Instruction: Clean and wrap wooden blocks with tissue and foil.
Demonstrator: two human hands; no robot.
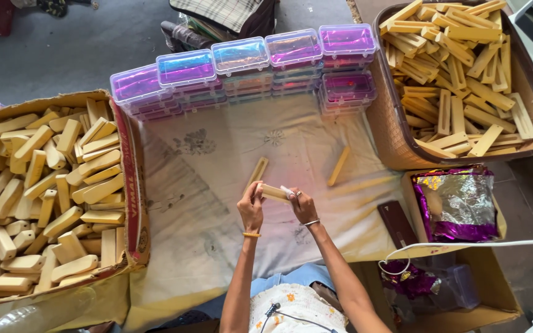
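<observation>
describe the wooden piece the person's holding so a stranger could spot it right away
Start at the pale cloth between the cardboard box and the basket. At its near middle, the left hand and right hand share one wooden piece, the only one lifted off the cloth.

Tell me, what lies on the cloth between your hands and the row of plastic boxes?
Head view: two loose wooden pieces on the cloth, otherwise bare.

Open cloth [229,160] lay ahead of the hands, broken only by two loose wooden sticks [339,165], one just beyond the hands and one off to the right. A row of stacked plastic cases [242,61] walled the far edge. The cardboard box [132,185] of wooden blocks closed the left side, the basket [396,142] of sticks the right, with a dark case [396,223] lying near the right forearm.
</observation>
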